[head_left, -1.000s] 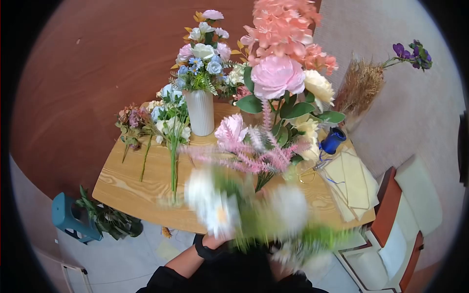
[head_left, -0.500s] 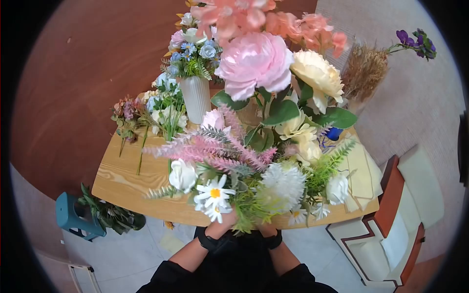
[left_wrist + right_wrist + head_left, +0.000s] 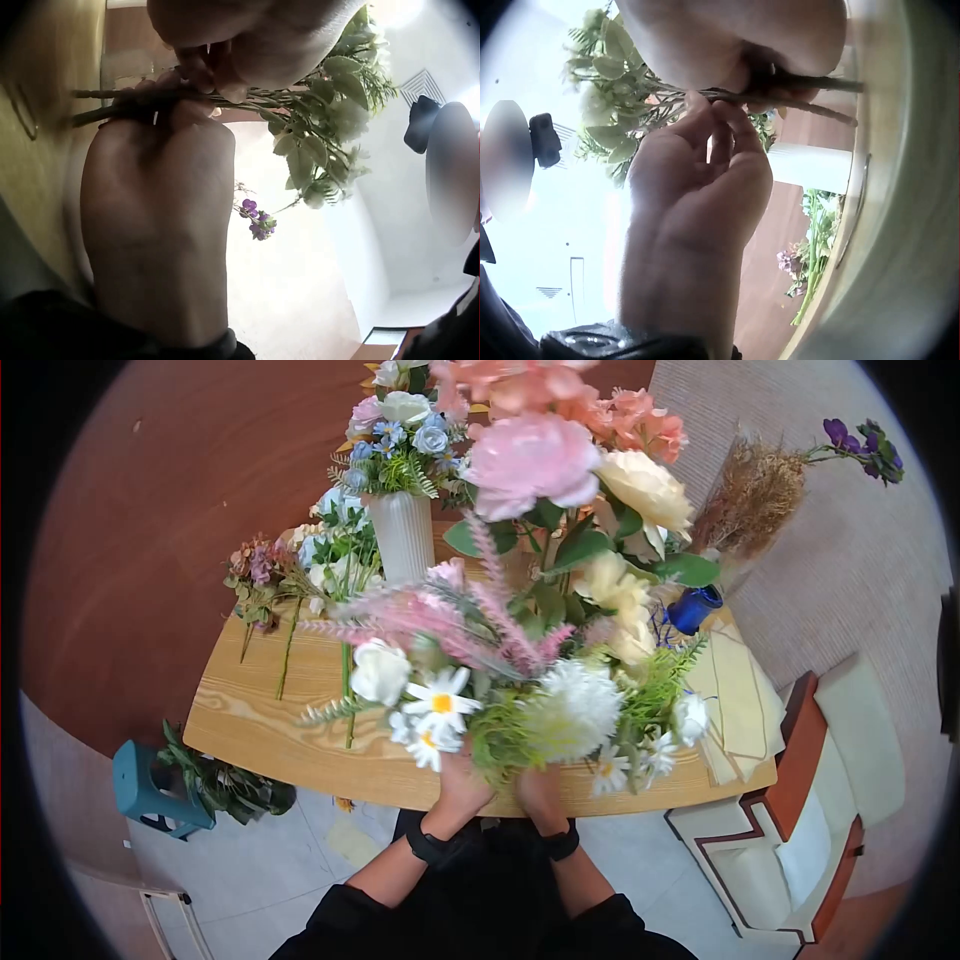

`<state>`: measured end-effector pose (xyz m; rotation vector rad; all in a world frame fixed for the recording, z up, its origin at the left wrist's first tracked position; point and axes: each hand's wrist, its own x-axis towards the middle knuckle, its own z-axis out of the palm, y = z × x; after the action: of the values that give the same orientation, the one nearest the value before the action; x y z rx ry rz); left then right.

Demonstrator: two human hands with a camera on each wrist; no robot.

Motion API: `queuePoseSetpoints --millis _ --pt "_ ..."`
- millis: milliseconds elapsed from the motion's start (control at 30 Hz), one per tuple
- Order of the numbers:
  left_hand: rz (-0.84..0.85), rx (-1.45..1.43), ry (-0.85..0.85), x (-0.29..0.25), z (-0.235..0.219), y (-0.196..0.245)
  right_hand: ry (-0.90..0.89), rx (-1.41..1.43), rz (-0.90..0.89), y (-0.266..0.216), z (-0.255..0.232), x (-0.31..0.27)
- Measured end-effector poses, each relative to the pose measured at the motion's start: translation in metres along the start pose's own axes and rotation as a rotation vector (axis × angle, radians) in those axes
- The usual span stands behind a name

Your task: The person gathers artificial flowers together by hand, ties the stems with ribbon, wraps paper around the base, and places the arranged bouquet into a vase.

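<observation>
In the head view, a bunch of white flowers and greenery (image 3: pixel 580 710) stands up over the table's near edge. It has a white rose (image 3: pixel 380 672), yellow-centred daisies (image 3: pixel 442 703) and fern-like leaves. My left hand (image 3: pixel 465 785) and right hand (image 3: pixel 540 795) are beneath it, fingers hidden there by the blooms. In the right wrist view, my left hand (image 3: pixel 701 169) pinches the gathered stems (image 3: pixel 795 109) between thumb and finger. Lower on the same stems, my right hand (image 3: pixel 161 180) has its fingers curled round them in the left wrist view. The cut ends point toward the table.
Behind the bunch rise pink feathery sprigs (image 3: pixel 490 630) and a large pink peony (image 3: pixel 535 465). A white ribbed vase (image 3: pixel 403 535) of flowers stands at the back. Yellowish paper sheets (image 3: pixel 735 700) and a blue spool (image 3: pixel 693 608) lie right. A teal stool (image 3: pixel 155 785) is on the floor.
A second ago the bunch was blurred and lower, its right end near my lap. It has come up and forward over the table edge, and both hands have moved slightly forward.
</observation>
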<state>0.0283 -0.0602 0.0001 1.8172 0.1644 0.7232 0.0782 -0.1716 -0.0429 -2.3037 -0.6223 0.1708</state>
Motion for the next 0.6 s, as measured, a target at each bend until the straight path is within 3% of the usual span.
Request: queuePoseSetpoints --millis 33,67,100,167,233,300,333,400,433,467,500,567,600 --pt "-0.129 0.076 -0.044 -0.002 -0.003 0.008 -0.076 -0.246 -0.028 0.003 0.001 -0.001" --pt "-0.260 0.152 -0.091 -0.004 -0.005 0.011 -0.078 -0.249 -0.023 0.091 0.059 -0.007" --pt "-0.262 0.150 -0.093 -0.008 -0.005 0.005 0.202 -0.265 -0.023 0.157 0.125 0.003" --pt "0.019 0.446 -0.177 -0.024 -0.006 -0.028 0.188 -0.216 -0.023 0.154 0.114 -0.017" --pt "-0.051 0.333 -0.164 -0.033 0.000 -0.061 0.159 -0.117 -0.022 0.135 0.107 -0.015" --pt "0.201 0.535 0.092 -0.031 0.008 -0.063 0.132 -0.018 -0.021 0.117 0.094 -0.015" --pt "0.203 0.533 0.096 -0.028 0.016 -0.059 0.120 0.031 -0.024 0.114 0.082 -0.018" --pt "-0.347 -0.617 0.388 -0.019 0.031 -0.045 0.097 0.126 -0.036 0.082 0.071 0.000" --pt "-0.345 -0.621 0.388 -0.013 0.022 -0.031 0.084 0.173 -0.038 0.072 0.064 0.002" --pt "-0.208 -0.332 0.259 -0.005 0.008 -0.011 -0.041 0.024 -0.075 0.014 0.020 -0.013" --pt "-0.070 -0.044 0.130 -0.001 0.000 -0.001 -0.041 0.022 -0.077 -0.001 0.008 -0.014" --pt "-0.075 -0.104 0.152 -0.001 0.005 -0.006 -0.013 0.093 -0.016 -0.018 -0.005 -0.013" --pt "-0.081 -0.164 0.171 -0.001 0.007 -0.008 0.004 -0.081 -0.055 -0.022 -0.008 -0.012"
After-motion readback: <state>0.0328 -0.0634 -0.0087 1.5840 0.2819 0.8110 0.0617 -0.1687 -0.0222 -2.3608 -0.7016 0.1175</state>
